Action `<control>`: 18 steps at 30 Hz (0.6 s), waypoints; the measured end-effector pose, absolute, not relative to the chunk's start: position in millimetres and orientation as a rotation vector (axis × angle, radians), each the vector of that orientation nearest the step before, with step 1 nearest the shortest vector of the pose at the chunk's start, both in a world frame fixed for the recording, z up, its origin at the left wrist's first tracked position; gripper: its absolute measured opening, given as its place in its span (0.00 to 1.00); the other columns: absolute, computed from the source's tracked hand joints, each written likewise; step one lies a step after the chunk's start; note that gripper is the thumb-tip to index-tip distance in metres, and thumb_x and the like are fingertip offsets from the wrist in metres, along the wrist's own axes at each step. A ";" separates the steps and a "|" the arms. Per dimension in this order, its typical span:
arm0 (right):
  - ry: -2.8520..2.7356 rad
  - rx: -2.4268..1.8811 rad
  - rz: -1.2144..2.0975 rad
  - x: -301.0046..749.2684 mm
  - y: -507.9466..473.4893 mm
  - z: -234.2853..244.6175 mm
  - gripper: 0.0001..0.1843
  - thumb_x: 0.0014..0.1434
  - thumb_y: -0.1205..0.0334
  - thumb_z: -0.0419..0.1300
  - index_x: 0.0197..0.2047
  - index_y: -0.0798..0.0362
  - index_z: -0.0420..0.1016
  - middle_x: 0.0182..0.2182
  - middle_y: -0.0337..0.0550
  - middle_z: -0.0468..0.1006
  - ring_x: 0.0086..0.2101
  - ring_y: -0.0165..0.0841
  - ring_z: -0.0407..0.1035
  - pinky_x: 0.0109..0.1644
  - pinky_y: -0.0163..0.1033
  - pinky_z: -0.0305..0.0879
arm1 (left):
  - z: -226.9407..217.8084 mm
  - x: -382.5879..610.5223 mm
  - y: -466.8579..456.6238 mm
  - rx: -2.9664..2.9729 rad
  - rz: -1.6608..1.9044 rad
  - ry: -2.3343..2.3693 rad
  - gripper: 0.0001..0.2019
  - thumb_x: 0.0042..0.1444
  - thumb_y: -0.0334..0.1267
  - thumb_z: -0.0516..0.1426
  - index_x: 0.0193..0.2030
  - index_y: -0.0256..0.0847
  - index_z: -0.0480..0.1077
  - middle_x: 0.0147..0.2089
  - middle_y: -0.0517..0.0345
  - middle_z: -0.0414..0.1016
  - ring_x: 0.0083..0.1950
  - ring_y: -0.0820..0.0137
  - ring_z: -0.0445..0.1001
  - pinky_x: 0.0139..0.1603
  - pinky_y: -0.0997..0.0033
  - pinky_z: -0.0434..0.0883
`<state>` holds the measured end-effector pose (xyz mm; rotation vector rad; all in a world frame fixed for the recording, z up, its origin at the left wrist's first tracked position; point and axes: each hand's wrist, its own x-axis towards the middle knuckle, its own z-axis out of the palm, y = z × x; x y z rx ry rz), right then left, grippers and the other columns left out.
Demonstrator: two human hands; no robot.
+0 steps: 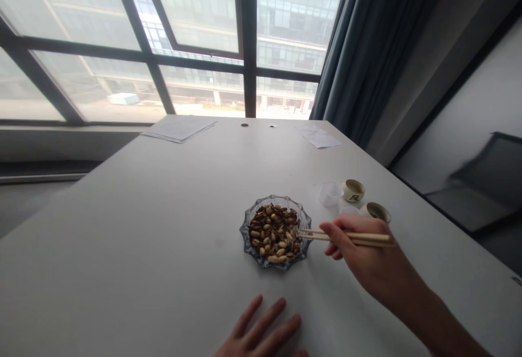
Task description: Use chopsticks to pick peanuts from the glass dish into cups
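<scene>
A scalloped glass dish (246, 225) holds a heap of mixed nuts and striped seeds (274, 231) on the white table (163, 226). My right hand (361, 259) is closed on a pair of wooden chopsticks (346, 236), held level, with their tips over the dish's right rim. My left hand (261, 335) lies flat on the table near the front edge, fingers stretched out and apart, holding nothing. Behind my right hand stand two small beige cups (353, 190) (376, 212) and a small clear plastic cup (329, 193).
Sheets of paper (179, 127) lie at the far left of the table and more paper (320, 138) at the far right. A large window (163, 47) and a dark curtain (367, 52) stand beyond the table. A dark chair (485, 177) is at the right.
</scene>
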<state>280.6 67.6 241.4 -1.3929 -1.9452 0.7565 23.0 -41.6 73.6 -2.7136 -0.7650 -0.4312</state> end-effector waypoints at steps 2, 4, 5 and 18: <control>-1.974 -1.412 0.757 278.6 63.4 243.7 0.26 0.74 0.47 0.59 0.26 0.50 0.76 0.22 0.40 0.80 0.25 0.34 0.76 0.33 0.39 0.66 | 72.9 23.2 -41.6 -2.706 -0.425 -0.764 0.38 0.68 0.49 0.72 0.80 0.59 0.63 0.81 0.61 0.64 0.75 0.56 0.72 0.81 0.49 0.60; -2.006 -1.426 0.744 275.5 61.3 243.8 0.26 0.74 0.50 0.58 0.25 0.50 0.73 0.22 0.39 0.80 0.26 0.34 0.76 0.34 0.39 0.65 | 71.8 23.2 -42.0 -2.699 -0.440 -0.771 0.38 0.68 0.49 0.72 0.80 0.59 0.63 0.80 0.62 0.65 0.74 0.56 0.72 0.82 0.48 0.60; -2.020 -1.431 0.734 274.0 60.7 243.3 0.26 0.74 0.50 0.57 0.24 0.50 0.72 0.22 0.39 0.79 0.26 0.34 0.75 0.34 0.39 0.64 | 71.4 23.2 -42.2 -2.698 -0.452 -0.771 0.37 0.68 0.49 0.72 0.80 0.59 0.64 0.80 0.62 0.65 0.74 0.56 0.72 0.82 0.48 0.59; -2.194 -1.324 0.465 270.6 54.1 245.4 0.24 0.75 0.57 0.56 0.25 0.48 0.66 0.25 0.41 0.74 0.27 0.34 0.68 0.32 0.40 0.62 | 74.0 22.6 -43.6 -2.718 -0.471 -0.798 0.33 0.69 0.48 0.71 0.77 0.60 0.67 0.80 0.61 0.65 0.75 0.57 0.72 0.82 0.50 0.60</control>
